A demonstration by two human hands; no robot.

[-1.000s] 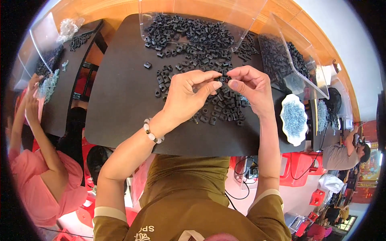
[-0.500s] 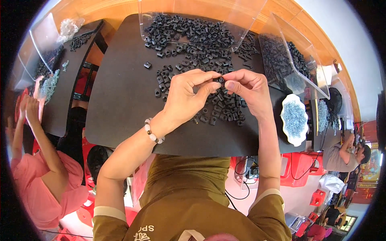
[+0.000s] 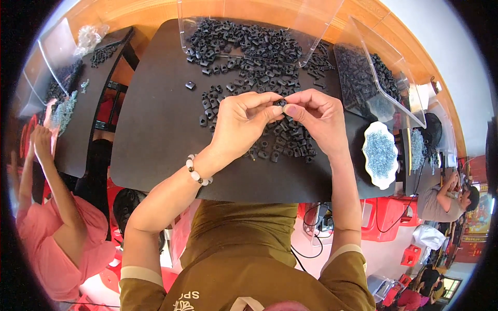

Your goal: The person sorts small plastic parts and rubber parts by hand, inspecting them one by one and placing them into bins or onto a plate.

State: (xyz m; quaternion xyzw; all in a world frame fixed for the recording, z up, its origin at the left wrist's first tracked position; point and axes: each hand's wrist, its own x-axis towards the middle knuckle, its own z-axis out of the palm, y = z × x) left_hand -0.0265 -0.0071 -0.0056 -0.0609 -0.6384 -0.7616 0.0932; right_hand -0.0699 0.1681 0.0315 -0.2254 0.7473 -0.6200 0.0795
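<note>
Both hands meet above the middle of the dark desk (image 3: 155, 135). The left hand (image 3: 241, 127) and the right hand (image 3: 319, 122) hold one small black part (image 3: 280, 103) between them; the fingers of both hands are closed on it, thumbs and forefingers pinching it from the two sides, so the part is in the air just over the desk and not lying on it. The left wrist wears a bracelet (image 3: 198, 172) of pale and dark beads. Under the hands and a little toward the person, a loose heap of the same black parts (image 3: 282, 142) is spread on the desk. A much bigger pile (image 3: 249, 46) lies at the far edge, partly inside a clear plastic tray (image 3: 207, 15) that stands tilted there. One single part (image 3: 190, 85) lies apart, to the left of the pile. To the right, a second clear tray (image 3: 381, 78) holds more black parts. Near it, at the right end of the desk, stands a white dish (image 3: 369, 155) with a wavy rim, filled with tiny bluish-grey pieces. On the left, another person in a pink shirt (image 3: 44, 243) sits at a neighbouring desk with both arms raised; what these hands hold I cannot tell. On the far right another person (image 3: 441, 197) sits bent forward, well apart from the desk.
</note>
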